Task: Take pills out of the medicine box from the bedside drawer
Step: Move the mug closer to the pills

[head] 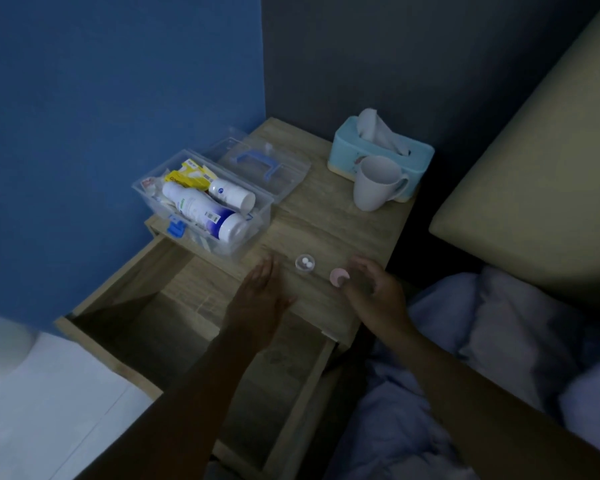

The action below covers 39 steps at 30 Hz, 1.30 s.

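The room is dim. A wooden bedside surface (329, 216) fills the centre of the frame, with its drawer (174, 327) pulled out toward the lower left; the drawer's inside shows only bare wood.

The clear plastic medicine box (201, 199) sits at the left edge of the surface, above the drawer, with its lid off. Inside it lie two white bottles (201, 209) on their sides, a yellow packet (184, 176) and other small packages too dark to identify. The box's transparent lid (260, 166), with a blue handle, lies just behind the box, toward the upper centre.

Near the front edge of the surface, between the two hands, stands a small clear round cup (305, 262) holding two white pills (308, 261). Just to its right lies a pink cap (338, 277).

The left hand (260, 296) rests flat, palm down, at the front edge of the surface with its fingers (267, 268) stretched out and close together, holding nothing. The right hand (371, 289) is curled beside the pink cap, its fingers (359, 268) bent inward next to it; whether they grip something inside the hand cannot be told.

In the upper right of the surface a white mug (374, 183) stands in front of a light-blue tissue box (381, 150). A bed with pale bedding (465, 341) occupies the right side.
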{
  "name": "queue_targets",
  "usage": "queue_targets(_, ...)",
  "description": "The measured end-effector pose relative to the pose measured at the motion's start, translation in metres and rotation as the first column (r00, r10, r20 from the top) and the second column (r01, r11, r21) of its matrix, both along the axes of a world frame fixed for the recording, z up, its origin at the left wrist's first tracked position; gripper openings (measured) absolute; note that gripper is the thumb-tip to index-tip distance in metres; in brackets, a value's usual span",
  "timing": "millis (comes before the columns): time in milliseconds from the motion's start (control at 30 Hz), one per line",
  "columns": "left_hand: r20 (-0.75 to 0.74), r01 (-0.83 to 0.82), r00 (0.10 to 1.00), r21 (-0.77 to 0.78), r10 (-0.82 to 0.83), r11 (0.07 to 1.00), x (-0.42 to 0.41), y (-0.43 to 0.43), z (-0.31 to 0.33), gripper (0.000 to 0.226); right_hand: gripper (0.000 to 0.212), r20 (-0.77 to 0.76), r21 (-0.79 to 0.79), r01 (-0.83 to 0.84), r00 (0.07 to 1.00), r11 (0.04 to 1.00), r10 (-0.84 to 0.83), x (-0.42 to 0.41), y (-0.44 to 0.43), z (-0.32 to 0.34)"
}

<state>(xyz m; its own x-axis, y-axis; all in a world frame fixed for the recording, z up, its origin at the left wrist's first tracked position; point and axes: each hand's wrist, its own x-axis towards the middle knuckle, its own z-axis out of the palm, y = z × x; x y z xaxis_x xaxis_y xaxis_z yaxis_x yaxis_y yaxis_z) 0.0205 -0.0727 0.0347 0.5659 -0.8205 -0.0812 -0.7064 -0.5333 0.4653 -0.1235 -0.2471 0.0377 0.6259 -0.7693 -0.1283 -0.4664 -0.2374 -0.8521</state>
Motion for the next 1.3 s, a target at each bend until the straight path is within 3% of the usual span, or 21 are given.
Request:
queue_targets(100,0.095,-0.01,0.995,0.045,0.006,0.999,-0.009,-0.002,-0.001,0.075,0.047,-0.005,-0.151,0.016,1.0,0.988,-0.017,0.008,-0.011,0.022)
queue_targets(233,0.148,0.047,0.987,0.092,-0.061,0.995,-0.008,0.0,0.001,0.071,0.035,0.001,-0.495,-0.075,0.996,0.866,0.087,0.024,-0.042,0.052)
queue_targets(333,0.175,0.063,0.981,0.11,-0.082,0.992,-0.007,0.002,0.004,0.068,0.053,-0.158,-0.487,-0.209,0.976,0.848,0.15,0.045,-0.073,0.067)
queue_targets(433,0.202,0.043,0.977,0.134,-0.07,0.99,-0.012,0.001,0.005,0.069,0.08,-0.365,-0.512,-0.293,0.925,0.808,0.104,0.067,-0.104,0.072)
queue_targets(667,0.219,0.059,0.972,0.119,-0.084,0.991,-0.009,0.002,0.001,0.078,0.11,-0.538,-0.502,-0.394,0.839,0.77,0.078,0.105,-0.143,0.077)
queue_targets(800,0.232,0.049,0.969,0.17,-0.088,0.984,-0.011,-0.001,0.0,0.081,0.106,-0.577,-0.528,-0.448,0.812,0.722,0.082,0.108,-0.147,0.069)
queue_targets(1000,0.228,0.046,0.97,0.183,-0.088,0.982,-0.014,-0.001,0.005,0.082,0.099,-0.523,-0.652,-0.424,0.852,0.628,0.032,0.105,-0.145,0.07)
queue_targets(1133,0.201,0.044,0.976,0.184,-0.081,0.982,-0.014,-0.002,0.006,0.084,0.11,-0.485,-0.597,-0.396,0.871,0.697,0.079,0.106,-0.138,0.078)
queue_targets(1300,0.166,0.019,0.985,0.161,-0.046,0.987,-0.016,-0.003,0.008,0.081,0.109,-0.437,-0.599,-0.406,0.888,0.69,0.144,0.101,-0.119,0.091)
